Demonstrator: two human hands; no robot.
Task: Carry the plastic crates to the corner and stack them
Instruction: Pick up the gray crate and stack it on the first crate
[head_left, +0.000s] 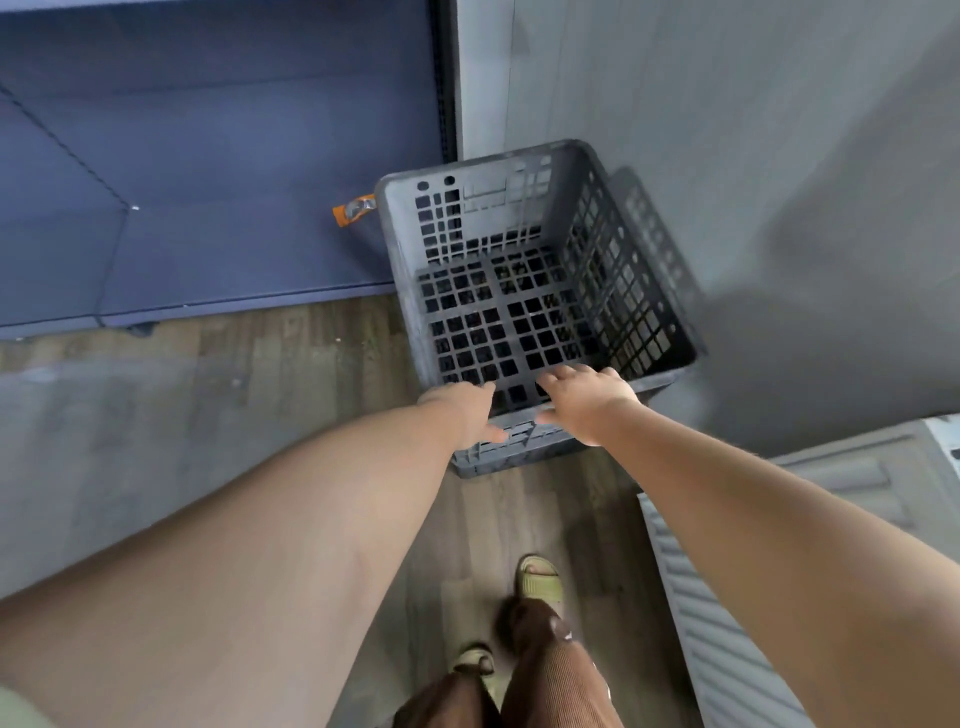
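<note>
Both my arms reach down to a dark grey plastic crate (530, 291) set in the corner of the room, where a pale grey wall (753, 156) meets a blue padded panel (208, 156). The crate sits upright with its open top facing me, its lattice floor and slotted sides empty. A second rim (498, 457) of the same grey plastic shows just below the near edge, so it appears to rest on another crate, though I cannot tell how many lie beneath.

My left hand (470, 413) is at the near rim, the thumb pointing across the outer face of the wall and the fingers hidden on the inner side; whether they are closed on the rim I cannot tell. My right hand (589, 400) lies over the same rim just beside it, fingers spread loosely into the crate and thumb pointing toward the left hand, not clenched on anything.

A small orange-and-silver wrapper (355, 209) lies against the blue panel, just beside the crate's far left corner. A white slatted panel (717, 623) lies at the right, near the crate. The floor (311, 343) is wood-patterned plank. My feet, in olive slide sandals (539, 579), stand below the crate, with brown ribbed trousers (556, 675) above them.
</note>
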